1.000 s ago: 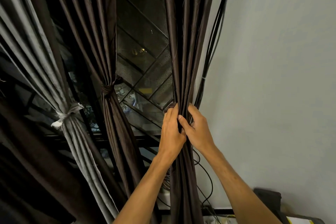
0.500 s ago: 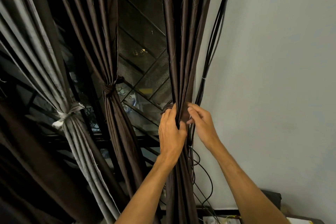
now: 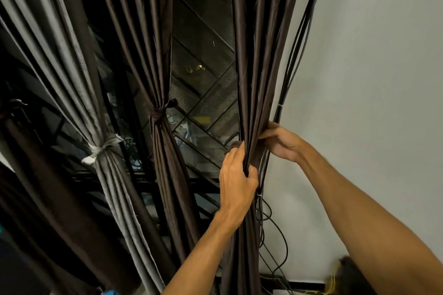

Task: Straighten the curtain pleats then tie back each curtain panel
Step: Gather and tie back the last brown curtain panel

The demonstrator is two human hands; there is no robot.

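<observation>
Three curtain panels hang before a dark window [image 3: 203, 60]. Rightmost, a brown panel [image 3: 251, 55] hangs untied just beside the wall [image 3: 371, 79], its pleats bunched in the left hand [image 3: 236, 179], whose fingers are closed round the fabric. Right of that panel, the right hand [image 3: 282, 142] pinches its outer edge. Black cables [image 3: 297, 50] run between panel and wall. Left of it, a second brown panel [image 3: 165, 151] is tied, then a grey panel [image 3: 105, 175] bound with pale cloth.

A room in a home, by the look of it. Tied curtain panels [image 3: 160, 115] hang before a grilled night window [image 3: 206, 93] at centre; a plain wall [image 3: 371, 55] with loose cables [image 3: 297, 38] fills the right
</observation>
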